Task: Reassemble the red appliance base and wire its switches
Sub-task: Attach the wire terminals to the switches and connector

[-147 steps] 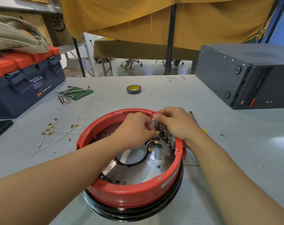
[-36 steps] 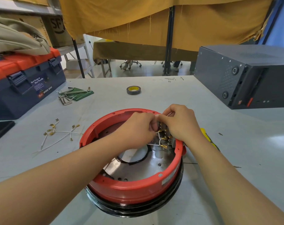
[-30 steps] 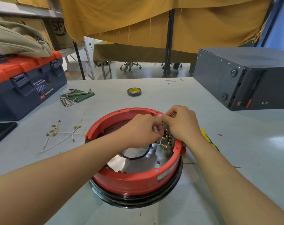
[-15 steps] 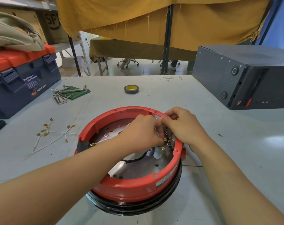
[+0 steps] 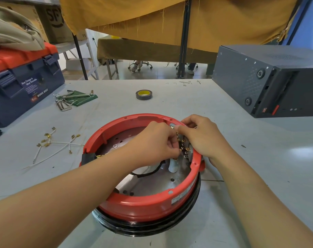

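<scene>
The round red appliance base (image 5: 143, 204) lies open side up on the grey table, on a black ring. A switch block with brass terminals (image 5: 184, 149) sits inside its right wall. My left hand (image 5: 155, 142) reaches in from the left and pinches a brass wire connector at those terminals. My right hand (image 5: 202, 136) curls over the red rim from the right, fingertips pinching at the top of the switch block. A white wire end (image 5: 173, 165) and a black cable (image 5: 148, 173) lie on the metal plate inside.
Loose white wires with brass connectors (image 5: 52, 142) lie left of the base. Hex keys on a green pouch (image 5: 75, 99) and a tape roll (image 5: 143, 94) sit farther back. A blue and red toolbox (image 5: 21, 85) stands at left, a dark grey case (image 5: 270, 79) at right.
Both hands stayed at the switch terminals while the fingers shifted along them. The base was turned slightly, bringing a black part on its left rim into sight.
</scene>
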### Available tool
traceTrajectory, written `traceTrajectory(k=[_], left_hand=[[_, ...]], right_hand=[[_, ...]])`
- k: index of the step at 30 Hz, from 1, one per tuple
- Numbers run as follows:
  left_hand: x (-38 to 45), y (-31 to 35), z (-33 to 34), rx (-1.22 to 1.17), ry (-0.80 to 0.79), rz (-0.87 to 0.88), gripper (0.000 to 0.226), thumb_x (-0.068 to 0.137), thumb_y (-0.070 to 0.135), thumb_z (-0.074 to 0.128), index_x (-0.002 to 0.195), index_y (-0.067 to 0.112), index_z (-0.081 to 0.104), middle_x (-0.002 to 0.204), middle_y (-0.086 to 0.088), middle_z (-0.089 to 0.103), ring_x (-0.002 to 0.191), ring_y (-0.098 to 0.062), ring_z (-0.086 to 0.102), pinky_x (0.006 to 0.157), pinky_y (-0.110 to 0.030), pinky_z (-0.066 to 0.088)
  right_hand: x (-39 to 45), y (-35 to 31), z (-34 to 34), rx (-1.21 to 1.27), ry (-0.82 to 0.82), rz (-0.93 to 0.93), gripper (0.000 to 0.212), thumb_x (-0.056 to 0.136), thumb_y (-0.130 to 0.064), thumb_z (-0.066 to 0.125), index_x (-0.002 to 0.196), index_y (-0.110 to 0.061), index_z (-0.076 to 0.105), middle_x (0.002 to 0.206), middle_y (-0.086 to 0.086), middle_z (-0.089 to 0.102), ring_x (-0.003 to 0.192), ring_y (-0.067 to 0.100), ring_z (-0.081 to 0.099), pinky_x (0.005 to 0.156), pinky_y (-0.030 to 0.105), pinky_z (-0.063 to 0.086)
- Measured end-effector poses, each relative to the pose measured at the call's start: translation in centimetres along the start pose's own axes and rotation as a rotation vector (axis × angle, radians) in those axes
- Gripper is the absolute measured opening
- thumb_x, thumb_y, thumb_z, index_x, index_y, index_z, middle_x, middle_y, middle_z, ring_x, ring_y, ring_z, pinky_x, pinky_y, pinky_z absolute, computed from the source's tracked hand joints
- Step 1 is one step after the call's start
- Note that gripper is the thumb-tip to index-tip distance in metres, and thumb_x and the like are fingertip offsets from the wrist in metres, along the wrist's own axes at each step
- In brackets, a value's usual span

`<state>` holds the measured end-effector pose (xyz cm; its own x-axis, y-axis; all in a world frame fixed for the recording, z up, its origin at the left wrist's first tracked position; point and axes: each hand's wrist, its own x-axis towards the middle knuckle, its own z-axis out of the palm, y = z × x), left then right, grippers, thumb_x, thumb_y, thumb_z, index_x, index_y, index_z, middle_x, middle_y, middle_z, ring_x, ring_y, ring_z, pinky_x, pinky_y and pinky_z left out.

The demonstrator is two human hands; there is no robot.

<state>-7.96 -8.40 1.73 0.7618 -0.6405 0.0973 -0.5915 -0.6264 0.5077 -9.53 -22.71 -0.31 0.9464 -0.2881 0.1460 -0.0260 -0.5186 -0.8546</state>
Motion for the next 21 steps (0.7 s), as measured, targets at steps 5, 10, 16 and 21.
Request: traceTrajectory(k=[5,10,16,21], left_hand=[[-0.04,0.06,0.02,-0.013,0.005,-0.013,0.007,0.079,0.012,0.067,0.079,0.007,0.072,0.073,-0.006,0.071,0.068,-0.014,0.065,0.068,-0.027,0.052],[-0.09,0.23,0.15,0.005,0.016,-0.021,0.008,0.078,0.013,0.064,0.077,0.008,0.071,0.072,-0.004,0.070,0.067,-0.011,0.062,0.069,-0.029,0.052],[-0.16,0.35,0.19,0.030,0.021,-0.007,0.007,0.077,0.013,0.063,0.071,0.013,0.066,0.063,0.007,0.062,0.064,-0.008,0.058,0.067,-0.027,0.050],[-0.11,0.46,0.25,0.052,0.022,-0.007,0.015,0.077,0.014,0.063,0.065,0.020,0.057,0.060,0.010,0.056,0.063,-0.008,0.056,0.064,-0.028,0.048]], right_hand=[[0.08,-0.02,0.06,-0.004,0.004,0.000,0.022,0.083,-0.031,0.067,0.098,-0.015,0.067,0.088,-0.001,0.067,0.081,0.014,0.060,0.065,0.022,0.043],[0.06,0.01,0.03,-0.001,-0.001,0.002,0.022,0.083,-0.031,0.067,0.098,-0.014,0.067,0.089,0.001,0.067,0.083,0.017,0.061,0.069,0.026,0.044],[0.04,-0.09,0.02,-0.003,0.003,0.004,0.022,0.083,-0.029,0.066,0.098,-0.013,0.067,0.088,0.001,0.067,0.085,0.018,0.061,0.073,0.028,0.045],[-0.01,-0.17,-0.01,-0.009,0.002,0.001,0.021,0.083,-0.027,0.066,0.099,-0.013,0.067,0.087,0.000,0.065,0.084,0.017,0.060,0.071,0.027,0.044]])
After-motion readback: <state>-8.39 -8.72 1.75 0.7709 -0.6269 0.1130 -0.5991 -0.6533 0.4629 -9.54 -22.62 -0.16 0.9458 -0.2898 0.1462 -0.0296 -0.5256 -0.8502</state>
